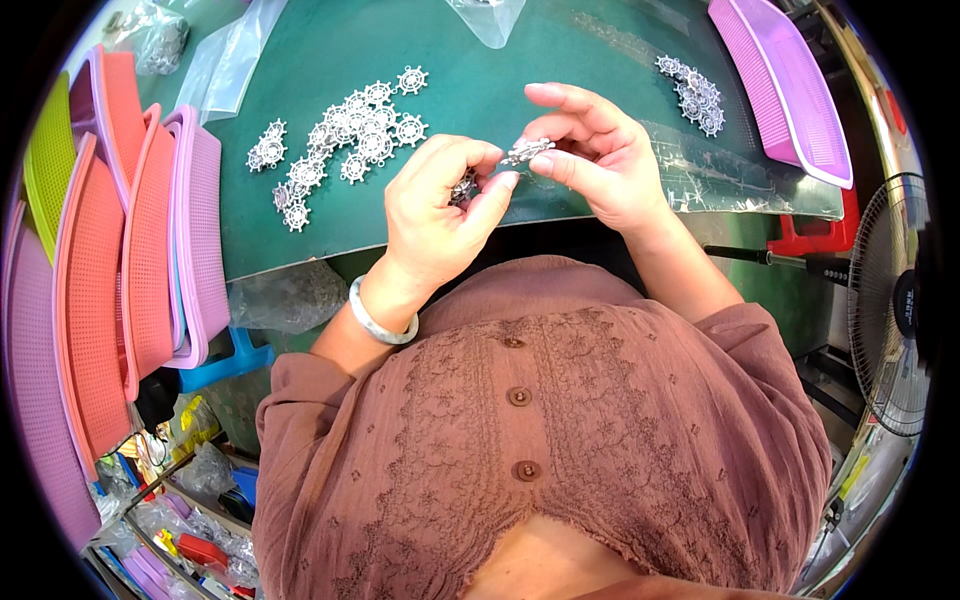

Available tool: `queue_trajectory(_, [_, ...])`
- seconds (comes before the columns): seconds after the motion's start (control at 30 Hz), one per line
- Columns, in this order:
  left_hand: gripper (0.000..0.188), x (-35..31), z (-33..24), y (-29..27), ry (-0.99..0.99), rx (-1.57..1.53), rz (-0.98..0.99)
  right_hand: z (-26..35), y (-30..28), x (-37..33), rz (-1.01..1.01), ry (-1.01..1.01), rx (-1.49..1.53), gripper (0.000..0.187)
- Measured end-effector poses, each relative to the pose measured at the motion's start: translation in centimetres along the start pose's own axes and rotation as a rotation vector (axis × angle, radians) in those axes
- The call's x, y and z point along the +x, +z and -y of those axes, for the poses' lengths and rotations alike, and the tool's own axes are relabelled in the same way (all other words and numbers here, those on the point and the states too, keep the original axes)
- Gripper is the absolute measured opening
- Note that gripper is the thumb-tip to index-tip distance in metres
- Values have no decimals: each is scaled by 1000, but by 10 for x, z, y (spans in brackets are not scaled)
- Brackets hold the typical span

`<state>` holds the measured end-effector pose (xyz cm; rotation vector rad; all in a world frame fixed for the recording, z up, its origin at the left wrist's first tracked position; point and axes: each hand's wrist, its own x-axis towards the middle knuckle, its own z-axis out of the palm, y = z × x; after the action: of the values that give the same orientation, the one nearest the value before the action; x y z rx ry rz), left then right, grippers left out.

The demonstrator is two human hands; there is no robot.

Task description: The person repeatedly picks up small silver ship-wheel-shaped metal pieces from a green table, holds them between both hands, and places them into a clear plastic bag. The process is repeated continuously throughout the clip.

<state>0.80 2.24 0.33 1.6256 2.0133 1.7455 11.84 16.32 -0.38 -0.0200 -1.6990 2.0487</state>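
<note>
Item, one ship's-wheel piece (pixel 528 152), silvery, spoked, knobbed at the rim: located in front of the wearer, over the near edge of the green table (pixel 560 65), between the two sets of fingertips. Item, right hand (pixel 612 165): thumb and forefinger clamped on that piece, other fingers raised and loosely bent. Item, left hand (pixel 430 205): curled round further wheel pieces (pixel 463 187), partly hidden in the fingers, count not readable; thumb and forefinger tips a little apart, close by the pinched piece, contact uncertain from here. Stock about: a large loose cluster (pixel 375 147) left of centre, a small group (pixel 268 148) beside it, and a separate heap (pixel 700 98) at far right, near the purple basket (pixel 752 88). Step in hand, as I judge it: close fingertip handling of one piece, with others kept in the left palm. Next move, my reading: it calls for a steady right pinch, the piece's edge lined up with the left fingertips, and enough curl in the left hand that nothing slips out.
</note>
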Motion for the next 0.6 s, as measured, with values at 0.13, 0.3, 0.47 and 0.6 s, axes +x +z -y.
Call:
queue_trajectory(0.13, [10, -1, 2, 1, -3, -14, 6, 0, -2, 1, 7, 47, 115, 44])
queue_trajectory(0.3, [10, -1, 2, -1, -21, -33, 14, 1, -1, 3, 9, 86, 156, 41])
queue_trajectory(0.47, [7, -2, 13, 3, -89, -78, 21, 14, -1, 12, -30, 62, -119, 36])
queue_trajectory(0.6, [1, -9, 21, 8, -243, -172, 31, 34, -1, 48, -42, -150, -528, 37])
